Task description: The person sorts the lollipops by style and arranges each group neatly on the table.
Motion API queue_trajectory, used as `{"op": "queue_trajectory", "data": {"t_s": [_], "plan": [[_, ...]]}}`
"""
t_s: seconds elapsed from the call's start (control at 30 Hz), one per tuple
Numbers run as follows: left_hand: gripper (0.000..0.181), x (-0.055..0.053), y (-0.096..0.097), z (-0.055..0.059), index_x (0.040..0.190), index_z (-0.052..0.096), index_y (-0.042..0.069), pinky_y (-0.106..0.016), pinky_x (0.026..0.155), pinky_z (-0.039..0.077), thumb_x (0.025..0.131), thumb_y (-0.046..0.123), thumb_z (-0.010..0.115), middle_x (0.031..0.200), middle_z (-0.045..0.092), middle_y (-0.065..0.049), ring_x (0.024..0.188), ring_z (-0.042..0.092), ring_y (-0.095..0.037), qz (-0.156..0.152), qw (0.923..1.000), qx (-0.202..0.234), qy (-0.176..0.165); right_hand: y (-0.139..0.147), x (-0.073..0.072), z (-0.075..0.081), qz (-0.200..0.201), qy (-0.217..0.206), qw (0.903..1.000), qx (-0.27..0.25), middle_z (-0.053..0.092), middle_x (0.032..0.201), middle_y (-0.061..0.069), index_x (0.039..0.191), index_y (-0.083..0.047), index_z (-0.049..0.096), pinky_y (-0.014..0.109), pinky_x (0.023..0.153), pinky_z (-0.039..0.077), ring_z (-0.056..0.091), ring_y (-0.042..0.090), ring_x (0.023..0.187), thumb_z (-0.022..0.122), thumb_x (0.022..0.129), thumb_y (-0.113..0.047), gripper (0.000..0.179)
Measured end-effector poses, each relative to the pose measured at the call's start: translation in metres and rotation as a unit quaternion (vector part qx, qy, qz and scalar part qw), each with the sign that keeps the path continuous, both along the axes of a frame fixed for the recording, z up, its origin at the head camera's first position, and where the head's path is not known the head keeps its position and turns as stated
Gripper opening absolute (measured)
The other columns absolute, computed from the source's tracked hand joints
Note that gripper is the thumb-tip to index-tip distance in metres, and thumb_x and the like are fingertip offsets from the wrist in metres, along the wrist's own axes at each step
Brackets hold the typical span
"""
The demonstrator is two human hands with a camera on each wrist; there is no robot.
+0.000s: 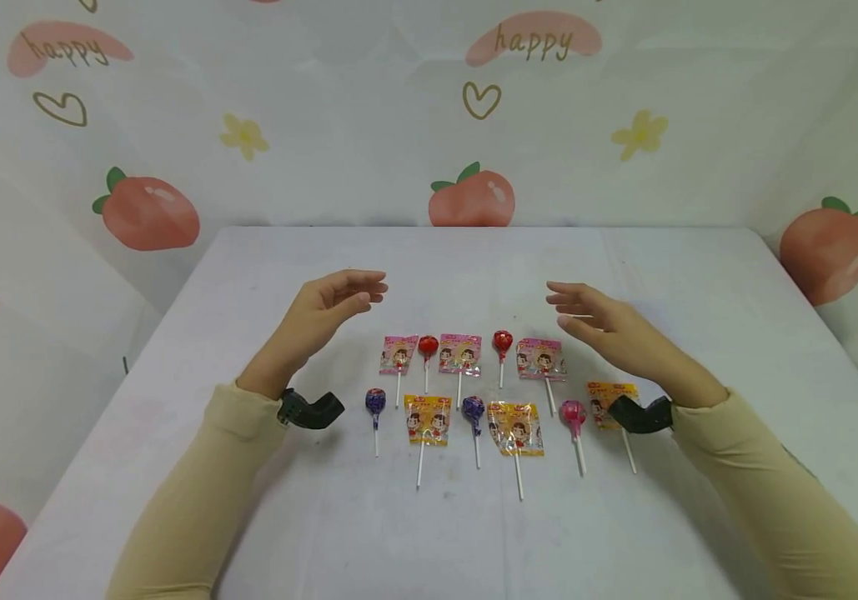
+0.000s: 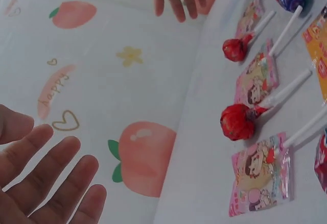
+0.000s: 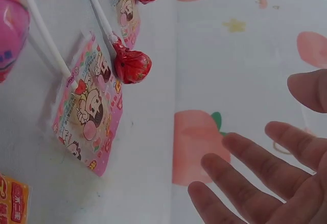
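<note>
My left hand [image 1: 316, 310] hovers over the table to the left of two rows of lollipops, fingers loosely extended and holding nothing. Opposite it, my right hand [image 1: 609, 327] is raised with relaxed fingers, nearest a pink-packet lollipop [image 1: 541, 360]. The back row alternates flat pink packets with red ball lollipops [image 1: 502, 342]. In front lie purple ball lollipops [image 1: 375, 401], orange-packet lollipops [image 1: 427, 419] and a pink ball lollipop [image 1: 573, 412]. The right wrist's black camera mount partly covers the rightmost orange packet [image 1: 601, 396]. Spread fingers [image 2: 61, 168] show in the left wrist view.
All the lollipops lie on a white-covered table [image 1: 323, 525], with their sticks toward the near edge. A white backdrop [image 1: 368, 125] printed with peaches, hearts and flowers rises behind it. Black camera mounts [image 1: 312, 410] project inward from both wrists.
</note>
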State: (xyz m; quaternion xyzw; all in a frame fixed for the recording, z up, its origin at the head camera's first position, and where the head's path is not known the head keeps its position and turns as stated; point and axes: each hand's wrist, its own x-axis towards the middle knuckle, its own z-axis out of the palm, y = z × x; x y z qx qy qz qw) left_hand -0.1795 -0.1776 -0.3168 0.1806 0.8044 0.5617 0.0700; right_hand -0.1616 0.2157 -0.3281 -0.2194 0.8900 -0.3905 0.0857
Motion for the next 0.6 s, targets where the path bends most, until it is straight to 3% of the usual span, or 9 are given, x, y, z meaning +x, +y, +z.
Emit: {"op": "queue_trajectory", "data": {"t_s": [0.23, 0.6], "plan": [[0.041, -0.008, -0.003, -0.008, 0.137, 0.053, 0.010, -0.041, 0.103, 0.043, 0.097, 0.014, 0.058, 0.135, 0.057, -0.009, 0.125, 0.054, -0.026, -0.012, 0.9992, -0.033, -0.017, 0.002, 0.000, -0.003, 0.005, -0.022, 0.9997, -0.003, 0.045, 0.146, 0.018, 0.151, -0.016, 0.031, 0.059, 0.100, 0.039, 0.044, 0.039, 0.133, 0.049, 0.102, -0.026, 0.053], [0.049, -0.015, -0.003, -0.021, 0.140, 0.049, 0.013, -0.049, 0.104, 0.041, 0.093, 0.015, 0.064, 0.144, 0.048, -0.012, 0.129, 0.048, -0.029, -0.035, 0.9954, -0.077, -0.046, 0.003, -0.003, -0.006, 0.006, -0.031, 0.9995, -0.008, 0.046, 0.145, 0.017, 0.148, -0.014, 0.036, 0.058, 0.101, 0.039, 0.045, 0.037, 0.132, 0.050, 0.101, -0.024, 0.050]]}}
